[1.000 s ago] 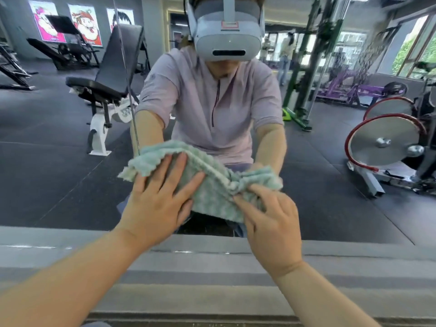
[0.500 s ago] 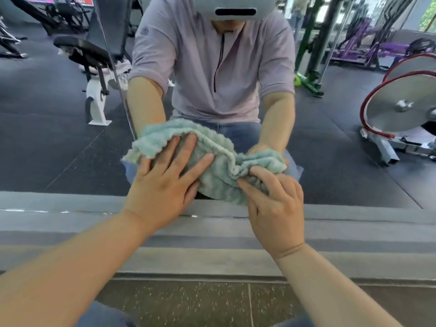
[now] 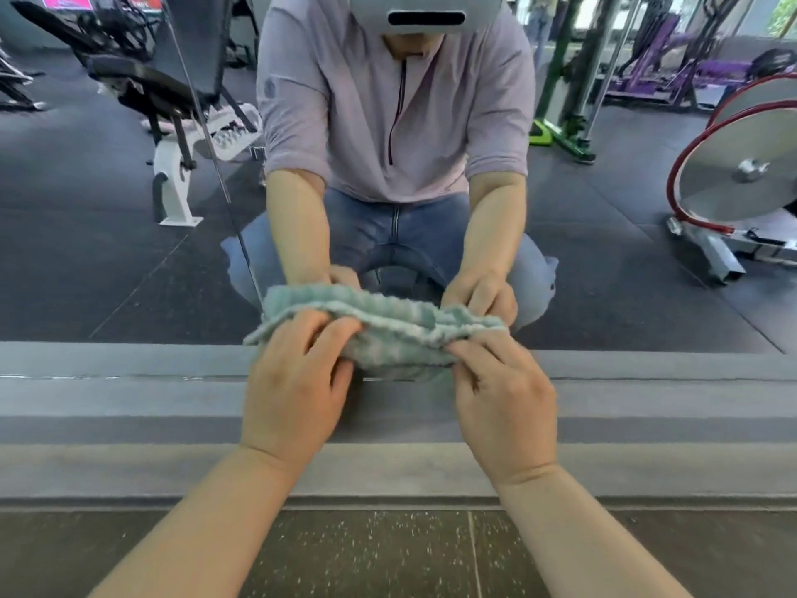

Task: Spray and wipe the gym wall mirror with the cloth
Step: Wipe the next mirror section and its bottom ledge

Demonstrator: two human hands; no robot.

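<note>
Lower than before, at the mirror's (image 3: 129, 252) bottom edge mid-frame: grips the bunched cloth (image 3: 388, 334) in left hand (image 3: 293, 394) and right hand (image 3: 504, 403), all fingers (image 3: 302, 328) curled.

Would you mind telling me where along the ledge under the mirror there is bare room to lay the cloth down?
The grey ledge is bare left of the left hand and right of the right hand. The middle is crowded: both hands hold the cloth at the lower edge of the mirror.
</note>
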